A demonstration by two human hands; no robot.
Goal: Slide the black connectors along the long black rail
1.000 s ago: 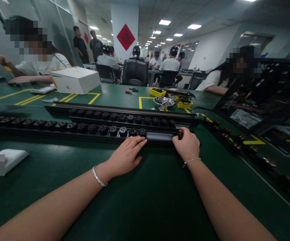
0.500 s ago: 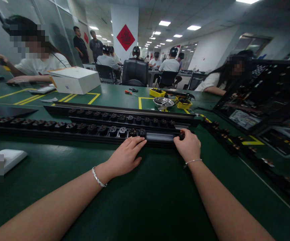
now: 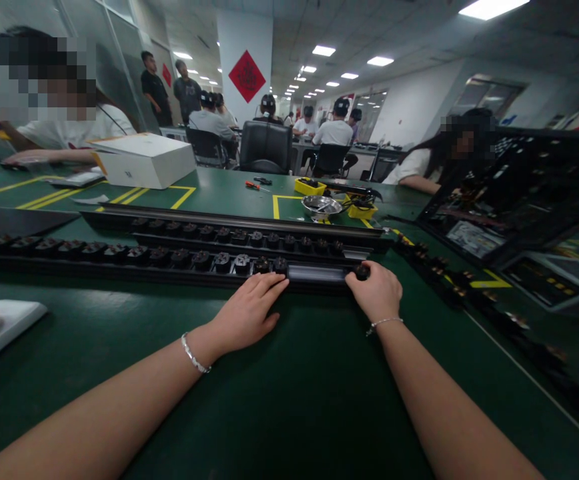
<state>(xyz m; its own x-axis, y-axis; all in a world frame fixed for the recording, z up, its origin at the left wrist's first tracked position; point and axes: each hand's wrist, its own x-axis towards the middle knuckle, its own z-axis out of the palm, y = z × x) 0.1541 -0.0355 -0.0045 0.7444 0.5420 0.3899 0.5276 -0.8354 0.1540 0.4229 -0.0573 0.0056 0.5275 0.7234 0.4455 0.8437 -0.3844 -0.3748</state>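
A long black channel (image 3: 314,274) lies across the table, lined with black socket modules that stop short of a bare grey stretch near its right end. My left hand (image 3: 246,312) rests at the near edge of this channel, fingers stretched out, fingertips beside the last socket module (image 3: 280,265) of the row. Across the bare stretch, my right hand (image 3: 377,291) pinches another black round socket module (image 3: 362,272) at the channel's right end. My fingers hide part of that module. Behind runs a second channel (image 3: 194,217) with a similar row of modules.
More dark modules (image 3: 454,293) line the table's right side, near an open black computer case (image 3: 524,187). A metal bowl (image 3: 322,205), yellow bins (image 3: 310,186), a screwdriver (image 3: 253,185) and a white box (image 3: 144,160) stand farther back. Co-workers sit at both sides.
The whole view has shifted slightly to the left in the picture. Both hands keep nearly the same place on the channel, and the right still pinches the socket module.
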